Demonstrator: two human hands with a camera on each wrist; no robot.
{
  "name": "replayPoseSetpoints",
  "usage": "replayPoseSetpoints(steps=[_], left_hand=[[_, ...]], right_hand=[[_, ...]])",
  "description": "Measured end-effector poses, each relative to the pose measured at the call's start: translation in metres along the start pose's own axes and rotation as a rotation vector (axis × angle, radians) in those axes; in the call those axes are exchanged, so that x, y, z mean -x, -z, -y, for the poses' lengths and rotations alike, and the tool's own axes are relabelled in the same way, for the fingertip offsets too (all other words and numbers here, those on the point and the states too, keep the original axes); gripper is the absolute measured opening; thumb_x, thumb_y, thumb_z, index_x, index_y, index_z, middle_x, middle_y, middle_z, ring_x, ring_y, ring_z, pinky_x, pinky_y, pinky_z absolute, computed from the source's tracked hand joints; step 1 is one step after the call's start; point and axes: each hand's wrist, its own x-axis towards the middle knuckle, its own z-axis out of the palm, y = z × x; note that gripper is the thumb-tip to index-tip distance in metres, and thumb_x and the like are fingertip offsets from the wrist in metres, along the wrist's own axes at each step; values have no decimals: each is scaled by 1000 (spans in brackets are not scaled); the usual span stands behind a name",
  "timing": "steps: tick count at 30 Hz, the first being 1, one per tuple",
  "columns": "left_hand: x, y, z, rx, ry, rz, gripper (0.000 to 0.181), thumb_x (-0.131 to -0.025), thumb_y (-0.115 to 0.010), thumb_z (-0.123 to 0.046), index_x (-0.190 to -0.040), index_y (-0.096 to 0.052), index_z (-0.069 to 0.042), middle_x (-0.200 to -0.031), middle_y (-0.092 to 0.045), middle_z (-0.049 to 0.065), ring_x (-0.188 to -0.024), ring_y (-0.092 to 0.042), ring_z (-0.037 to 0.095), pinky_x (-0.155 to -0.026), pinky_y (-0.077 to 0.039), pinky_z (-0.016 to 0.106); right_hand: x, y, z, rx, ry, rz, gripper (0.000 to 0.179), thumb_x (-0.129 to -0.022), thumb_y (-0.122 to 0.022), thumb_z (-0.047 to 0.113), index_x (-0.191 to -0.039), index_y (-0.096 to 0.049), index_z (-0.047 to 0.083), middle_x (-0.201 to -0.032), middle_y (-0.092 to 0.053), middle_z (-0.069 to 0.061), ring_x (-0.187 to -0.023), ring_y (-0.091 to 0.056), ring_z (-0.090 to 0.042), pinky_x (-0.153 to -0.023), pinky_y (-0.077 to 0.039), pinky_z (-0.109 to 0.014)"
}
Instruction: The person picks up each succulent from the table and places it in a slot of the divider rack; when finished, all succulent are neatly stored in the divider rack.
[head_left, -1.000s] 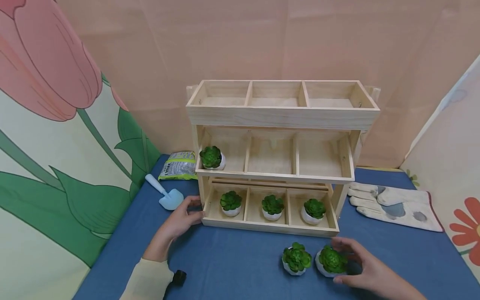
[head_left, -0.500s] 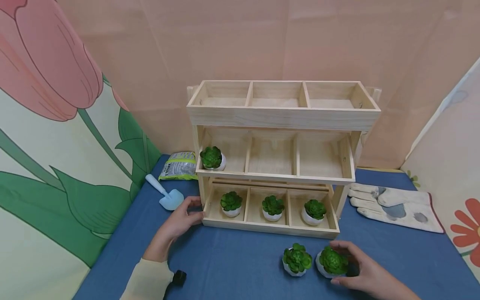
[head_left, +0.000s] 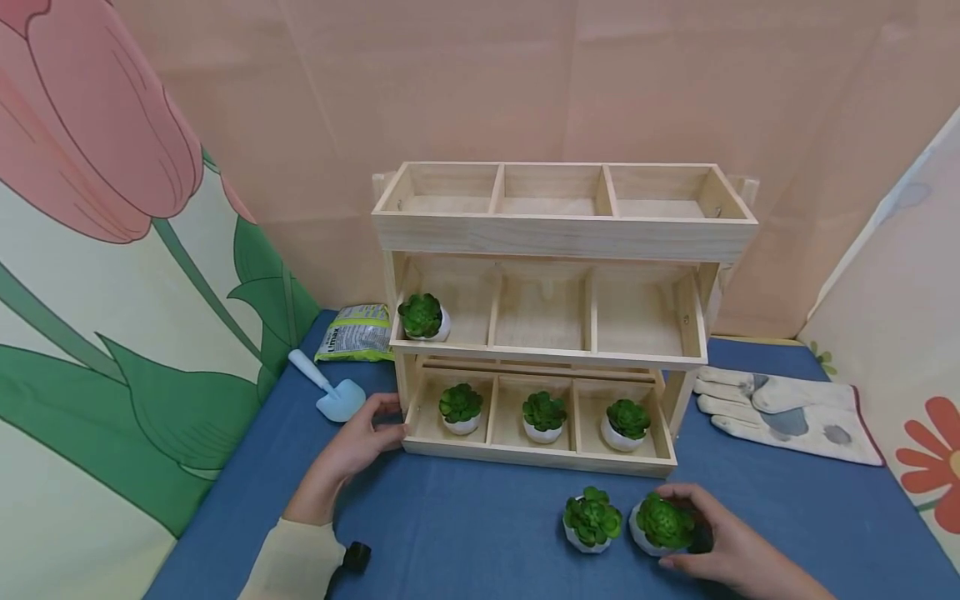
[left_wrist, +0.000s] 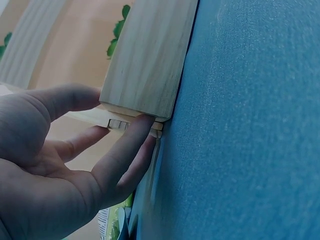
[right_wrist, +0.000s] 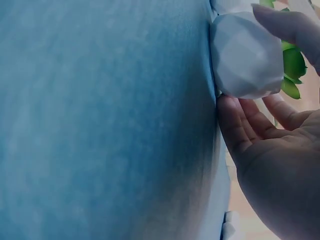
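My left hand (head_left: 369,435) holds the left end of the lowest tier of a wooden plant shelf (head_left: 543,236). In the left wrist view, its thumb and fingertips lie around the corner of the front board (left_wrist: 150,55). On the right, my right hand (head_left: 723,542) has its thumb and fingers around a small succulent in a white faceted pot (head_left: 660,523), standing on the table. The fingertips meet the pot's side in the right wrist view (right_wrist: 247,55). Just left of it stands a second potted succulent (head_left: 591,521).
Potted succulents sit in the lowest tier's left (head_left: 461,408), middle (head_left: 544,415) and right (head_left: 626,423) compartments. Another (head_left: 423,317) is in the middle tier's left compartment. A blue trowel (head_left: 341,400) and a bag (head_left: 356,333) lie left; gardening gloves (head_left: 795,414) lie right.
My right hand has shifted slightly left and closed in around the potted succulent. The left hand stays at the shelf's corner.
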Motion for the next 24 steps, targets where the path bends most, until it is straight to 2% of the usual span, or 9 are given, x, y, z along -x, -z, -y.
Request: replayPoseSetpoints(steps=[6,13,24], left_hand=[[1,1,0,1,-2,7,57,-105,-62,-9,-155,-37,3,-156,-40,33,-136,-61,49,-106,-61,53],[0,1,2,-7,18,-12,55,-105,-64,-9,-154,-41,1,-155,-42,31,-135,-63,46,-106,-61,51],[1,2,1,-7,18,-2,56,-105,-64,-10,-154,-40,1,-155,-41,31,-134,-63,45,-105,-62,50]], right_hand=[[-1,0,-1,-25,-9,19,75,-96,-80,16,-152,-36,-6,-145,-50,-30,-106,-62,6,-81,-58,-24],[-2,0,2,-8,-61,12,76,-94,-82,20,-150,-38,-4,-138,-56,-23,-102,-65,0,-79,-57,-25],[-3,1,3,-13,-54,19,73,-95,-81,17,-149,-37,-6,-135,-58,-22,-101,-63,1,-78,-57,-25]])
